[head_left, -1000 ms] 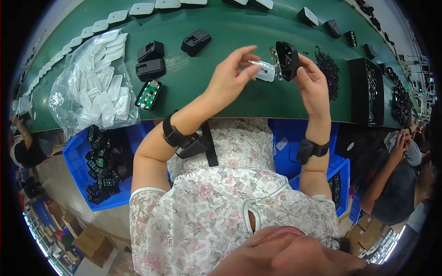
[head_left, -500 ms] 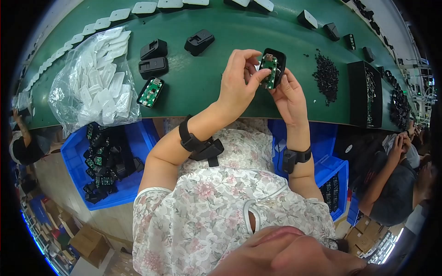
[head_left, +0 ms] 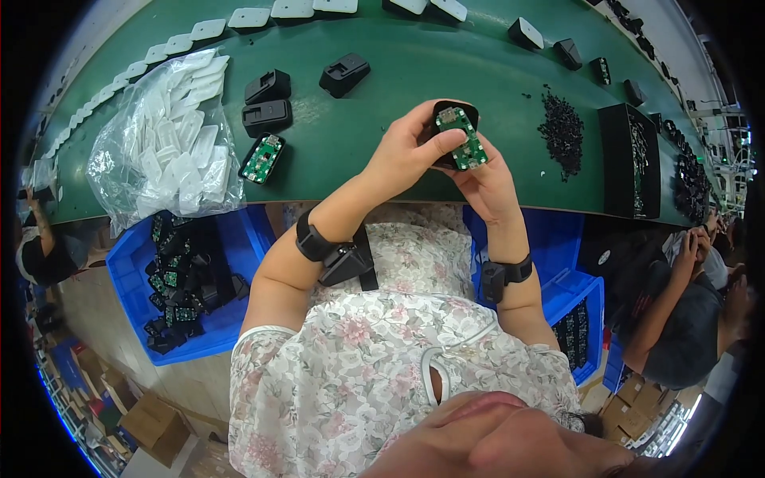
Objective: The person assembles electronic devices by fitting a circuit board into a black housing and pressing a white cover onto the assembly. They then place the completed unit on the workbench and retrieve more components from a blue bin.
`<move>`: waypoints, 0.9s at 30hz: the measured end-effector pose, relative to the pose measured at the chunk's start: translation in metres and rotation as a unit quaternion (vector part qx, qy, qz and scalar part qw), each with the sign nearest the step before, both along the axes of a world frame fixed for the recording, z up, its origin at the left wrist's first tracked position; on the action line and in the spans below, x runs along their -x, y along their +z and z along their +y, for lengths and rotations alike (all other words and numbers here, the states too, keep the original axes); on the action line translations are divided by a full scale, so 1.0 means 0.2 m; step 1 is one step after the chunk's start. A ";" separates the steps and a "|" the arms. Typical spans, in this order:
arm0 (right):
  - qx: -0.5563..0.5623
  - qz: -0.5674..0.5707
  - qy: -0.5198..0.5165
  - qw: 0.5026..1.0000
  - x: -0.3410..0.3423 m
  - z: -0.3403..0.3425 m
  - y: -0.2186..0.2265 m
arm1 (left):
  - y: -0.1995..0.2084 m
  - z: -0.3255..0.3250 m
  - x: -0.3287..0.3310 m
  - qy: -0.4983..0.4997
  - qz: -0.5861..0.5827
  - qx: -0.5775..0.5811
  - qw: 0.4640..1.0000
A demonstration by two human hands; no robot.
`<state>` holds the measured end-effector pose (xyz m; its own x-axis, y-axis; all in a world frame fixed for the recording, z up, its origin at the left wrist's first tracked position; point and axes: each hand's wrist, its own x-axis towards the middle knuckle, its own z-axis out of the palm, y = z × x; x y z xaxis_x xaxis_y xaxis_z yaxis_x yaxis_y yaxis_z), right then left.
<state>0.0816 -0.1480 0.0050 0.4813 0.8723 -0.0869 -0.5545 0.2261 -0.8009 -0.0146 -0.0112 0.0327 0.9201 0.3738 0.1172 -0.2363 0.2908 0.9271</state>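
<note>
Between my hands, over the near part of the table, is a black plastic housing [head_left: 472, 111] with a green circuit board [head_left: 472, 151] on its open side. My left hand [head_left: 402, 147] grips its left side, the thumb lying across the board and the other fingers behind the housing. From below and the right, my right hand [head_left: 492, 182] holds the lower end; some of its fingers are hidden behind the housing. Left of my hands lies a similar housing with its own green board [head_left: 263, 159], beside two black housings [head_left: 266, 117]. Another black housing [head_left: 345, 75] lies farther back.
A clear bag of white plastic covers [head_left: 171, 151] lies on the green table's left. Small black parts [head_left: 562, 135] are heaped at right, by a black box [head_left: 610, 159]. White-topped units [head_left: 292, 9] line the far side. Blue bins [head_left: 131, 279] stand below the edge. Other people sit nearby.
The housing has come slightly nearer and left, and its board now tilts more into view. My left thumb has shifted on the board, and its fingers have gone behind the housing.
</note>
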 end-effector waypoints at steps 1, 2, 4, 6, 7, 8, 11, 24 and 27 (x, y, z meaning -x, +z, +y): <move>0.023 -0.019 -0.002 1.000 0.01 0.00 0.01 | 0.01 0.01 0.02 -0.023 0.010 0.009 1.000; 0.022 -0.019 -0.002 1.000 0.02 0.01 0.04 | 0.01 0.01 0.02 -0.018 -0.008 0.009 1.000; 0.130 -0.281 -0.151 0.939 0.05 0.04 0.10 | -0.03 0.01 0.03 0.048 -0.001 -0.001 0.999; 0.094 -0.420 -0.204 0.879 0.07 0.04 0.12 | -0.04 0.01 0.04 0.126 0.018 0.023 0.992; 0.058 -0.546 -0.255 0.796 0.08 0.03 0.14 | -0.04 0.01 0.05 0.126 0.018 0.022 0.992; 0.061 -0.623 -0.263 0.734 0.11 0.05 0.18 | -0.05 0.00 0.05 0.129 0.027 0.000 0.991; 0.070 -0.645 -0.252 0.718 0.11 0.06 0.12 | -0.04 -0.03 0.07 0.116 0.025 0.002 0.993; 0.138 -0.256 -0.175 0.941 0.15 0.02 0.18 | -0.09 -0.06 0.11 0.101 -0.002 0.020 0.995; 0.140 -0.322 -0.179 0.919 0.13 0.04 0.11 | -0.07 -0.08 0.11 0.094 -0.002 0.027 0.995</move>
